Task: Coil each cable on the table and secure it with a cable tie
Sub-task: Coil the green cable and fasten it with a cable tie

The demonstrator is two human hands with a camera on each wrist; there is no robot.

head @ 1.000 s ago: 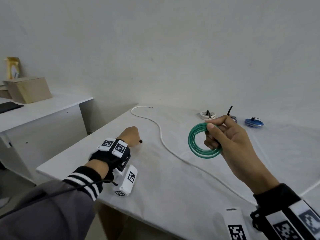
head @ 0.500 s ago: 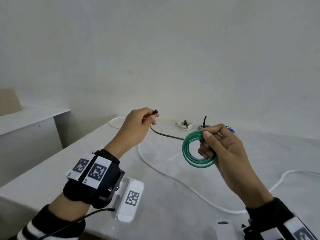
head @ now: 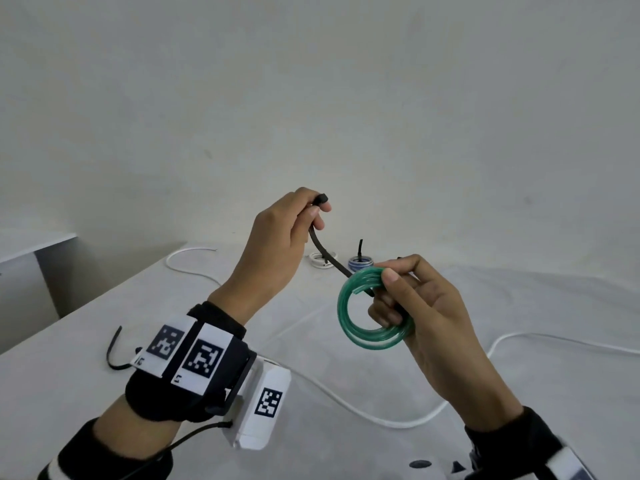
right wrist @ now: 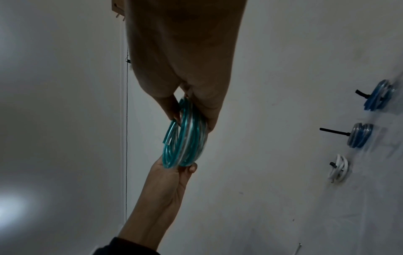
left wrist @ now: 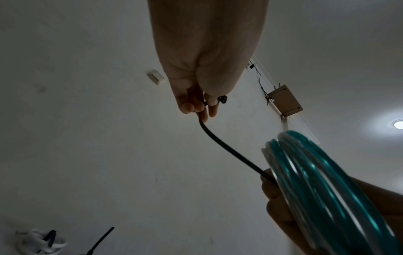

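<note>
Left wrist band (head: 194,358): lower left of the head view, black, with square coded markers.
Spare cable tie (head: 112,351): black, lying on the table (head: 86,393) just left of that band.
White cable (head: 346,400): uncoiled, snaking across the table from lower right toward the far left edge.
Right hand (head: 426,313): right of centre, raised above the table, thumb and curled fingers gripping the green cable coil (head: 367,327) at its upper right side.
Green cable coil: held upright, several loops together, centre of frame.
Left hand (head: 277,247): left of centre, higher, fingers pinching the head end of a black cable tie (head: 325,252).
Black cable tie: curves down and right; its tip reaches into the coil by the right thumb.
Tied coils: a white coil (head: 322,260) and a blue coil (head: 360,262) rest on the far table, each with a black tie. The right wrist view shows a second blue coil (right wrist: 379,96) at its right edge.
</note>
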